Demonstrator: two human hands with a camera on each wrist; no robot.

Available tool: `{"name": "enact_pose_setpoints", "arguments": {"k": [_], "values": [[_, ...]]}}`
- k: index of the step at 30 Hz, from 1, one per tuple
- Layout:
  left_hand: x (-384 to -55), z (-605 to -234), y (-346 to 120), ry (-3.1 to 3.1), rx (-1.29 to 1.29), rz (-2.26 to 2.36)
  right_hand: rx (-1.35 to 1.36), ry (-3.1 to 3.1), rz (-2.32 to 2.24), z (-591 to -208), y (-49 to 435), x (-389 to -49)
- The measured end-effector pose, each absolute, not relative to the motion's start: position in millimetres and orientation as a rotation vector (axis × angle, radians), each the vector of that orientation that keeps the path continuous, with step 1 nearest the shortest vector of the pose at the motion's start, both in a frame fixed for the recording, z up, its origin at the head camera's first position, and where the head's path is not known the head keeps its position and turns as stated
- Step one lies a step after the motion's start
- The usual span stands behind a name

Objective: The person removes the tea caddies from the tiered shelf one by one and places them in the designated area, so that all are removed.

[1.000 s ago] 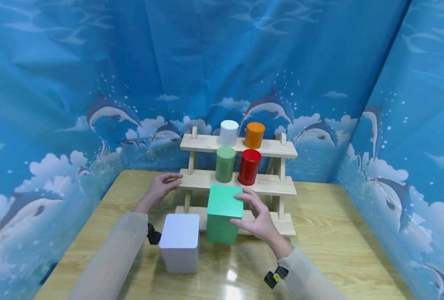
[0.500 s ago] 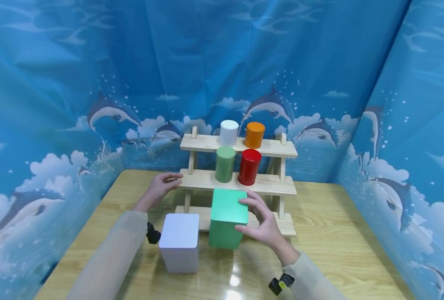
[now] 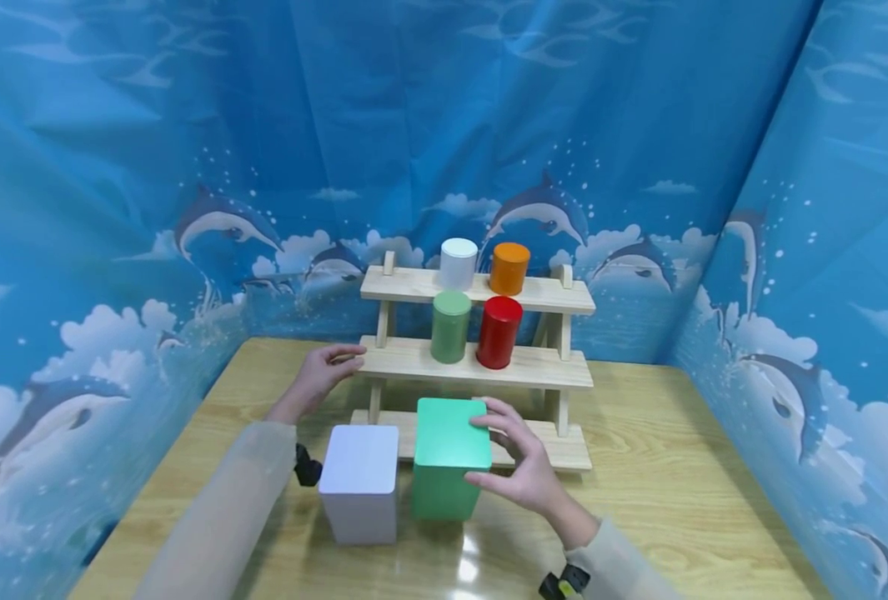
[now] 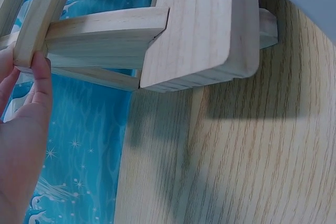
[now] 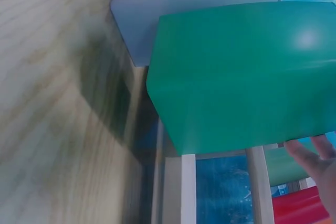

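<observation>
In the head view my right hand (image 3: 522, 462) grips a green box (image 3: 451, 433) by its right side, thumb at the near edge and fingers at the far edge. The box overlaps the front of the lowest step of a three-step wooden display shelf (image 3: 556, 442). Just left of it stands a white box (image 3: 361, 483), upright on the table. My left hand (image 3: 319, 379) pinches the left end of the shelf's middle board; the left wrist view shows the thumb and fingers of that hand (image 4: 31, 129) on either side of the board (image 4: 39, 30).
A white cylinder (image 3: 458, 265) and an orange cylinder (image 3: 509, 269) stand on the top board. Below them, a green cylinder (image 3: 450, 329) and a red cylinder (image 3: 499, 333) occupy the middle board. Dolphin-print curtains (image 3: 338, 150) enclose the wooden table (image 3: 661, 483).
The green box, in my right hand, has come back toward me, away from the shelf, first drifting slightly right and then left toward the white box. My left hand has stayed on the shelf.
</observation>
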State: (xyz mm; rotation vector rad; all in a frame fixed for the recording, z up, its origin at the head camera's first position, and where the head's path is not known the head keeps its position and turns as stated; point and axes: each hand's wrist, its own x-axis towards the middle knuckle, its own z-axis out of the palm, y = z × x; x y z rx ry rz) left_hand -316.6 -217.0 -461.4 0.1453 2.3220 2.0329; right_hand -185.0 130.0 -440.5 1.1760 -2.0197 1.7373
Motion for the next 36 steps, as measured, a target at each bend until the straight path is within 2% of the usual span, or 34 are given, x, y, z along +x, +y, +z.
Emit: {"name": "enact_pose_setpoints", "arguments": {"k": [12,36], "values": [[-316,-459,-214,2.324,0.133,2.055,1.232,-2.039,1.707,-427,119,-165],[-316,-460,-213,2.345,0.158,2.044,1.182,-2.101,1.781,-450,112,-163]]}}
